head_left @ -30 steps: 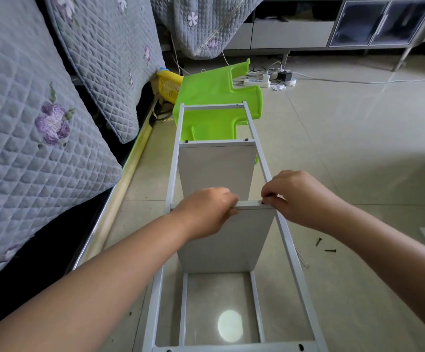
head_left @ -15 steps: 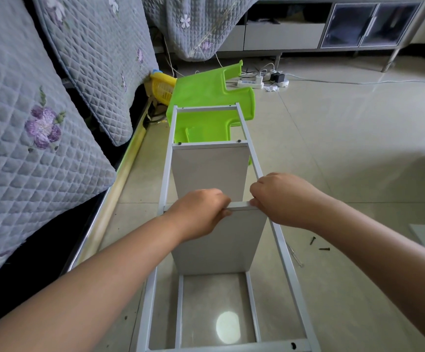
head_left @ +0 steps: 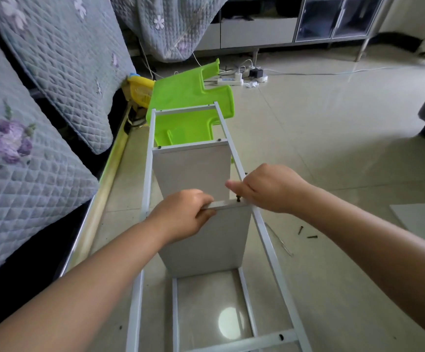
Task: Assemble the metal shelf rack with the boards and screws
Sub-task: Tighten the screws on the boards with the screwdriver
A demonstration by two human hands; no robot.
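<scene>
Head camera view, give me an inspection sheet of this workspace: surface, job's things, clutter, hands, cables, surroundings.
Surface: glossy tiled floor.
Job's things: metal rack frame lying on the floor; far board fitted, screw heads at its corners; near board standing in the frame; screw upright at its right corner; two loose screws on the floor.
Clutter: green plastic piece, yellow basket.
Hands: left hand grips the near board's top edge; right hand at the screw.
Cables: power strip with plugs.
Surroundings: quilted cushions, cabinet.
</scene>
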